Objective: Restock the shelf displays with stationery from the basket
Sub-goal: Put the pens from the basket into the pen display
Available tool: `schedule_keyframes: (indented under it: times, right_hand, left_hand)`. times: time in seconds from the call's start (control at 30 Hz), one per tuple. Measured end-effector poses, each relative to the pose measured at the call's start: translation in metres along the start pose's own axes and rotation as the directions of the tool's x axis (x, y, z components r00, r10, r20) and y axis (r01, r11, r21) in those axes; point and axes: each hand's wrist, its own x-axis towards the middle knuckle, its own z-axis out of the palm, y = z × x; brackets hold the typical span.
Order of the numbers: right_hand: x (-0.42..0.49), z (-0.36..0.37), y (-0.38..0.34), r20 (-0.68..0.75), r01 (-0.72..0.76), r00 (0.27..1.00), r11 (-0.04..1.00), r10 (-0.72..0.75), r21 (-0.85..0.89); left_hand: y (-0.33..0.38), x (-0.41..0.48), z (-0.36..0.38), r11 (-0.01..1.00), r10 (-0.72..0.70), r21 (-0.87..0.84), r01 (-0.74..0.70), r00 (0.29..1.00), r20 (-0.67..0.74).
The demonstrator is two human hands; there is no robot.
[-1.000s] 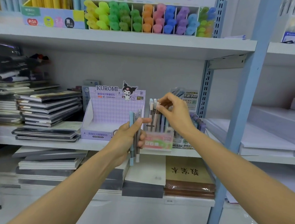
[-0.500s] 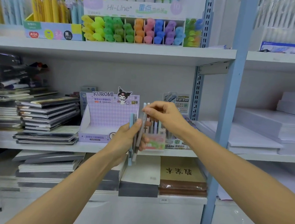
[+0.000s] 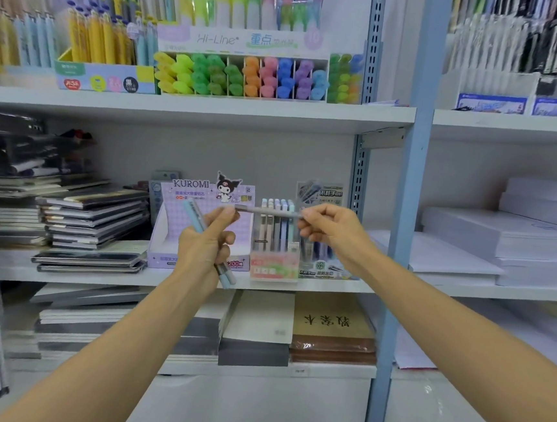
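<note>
Left grip (image 3: 205, 248) clutches blue pens (image 3: 195, 218); right grip (image 3: 329, 232) pinches grey pen (image 3: 267, 211) (held level) before shelf (image 3: 16, 268), notebooks (image 3: 94, 218) stacked left.

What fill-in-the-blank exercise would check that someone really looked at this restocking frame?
1. The right hand pinches a grey pen, held ____ in front of the clear pen box.
2. The left hand grips a bundle of pens; the plainest one is light ____.
3. The purple display box behind the left hand reads ____.
4. The highlighters stand on the shelf ____ the clear pen box.

Missing words: horizontally; blue; KUROMI; above.
</note>
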Motion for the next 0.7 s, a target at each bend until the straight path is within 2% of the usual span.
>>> schedule_keyframes:
  times: [0.07, 0.17, 0.23, 0.37, 0.47, 0.7]
  right_hand:
    - [-0.007, -0.001, 0.005, 0.166, -0.071, 0.982, 0.993, 0.086, -0.093]
    - [-0.015, 0.001, 0.007, 0.381, -0.059, 0.91, 0.963, 0.161, -0.265]
    - [-0.016, 0.009, 0.004, 0.373, 0.007, 0.922, 0.957, 0.107, -0.291]
    - [-0.012, 0.028, -0.014, 0.244, 0.129, 0.967, 0.967, -0.074, -0.218]
    - [-0.008, 0.036, -0.021, 0.267, 0.153, 0.96, 0.958, -0.086, -0.241]
    - [-0.001, 0.032, -0.02, 0.305, 0.169, 0.947, 0.966, -0.104, -0.194]
  left_hand:
    - [0.003, 0.0, 0.001, 0.999, 0.036, -0.03, -0.037, 0.999, -0.012]
    - [0.004, -0.002, 0.002, 0.992, 0.078, 0.095, -0.078, 0.997, 0.011]
    - [0.002, -0.005, 0.002, 0.975, 0.088, 0.197, -0.099, 0.994, 0.066]
    - [-0.002, -0.011, 0.007, 0.929, 0.065, 0.347, -0.13, 0.979, 0.191]
    - [-0.005, -0.014, 0.011, 0.898, 0.053, 0.41, -0.157, 0.966, 0.254]
    - [-0.003, -0.009, 0.014, 0.889, 0.046, 0.427, -0.166, 0.959, 0.279]
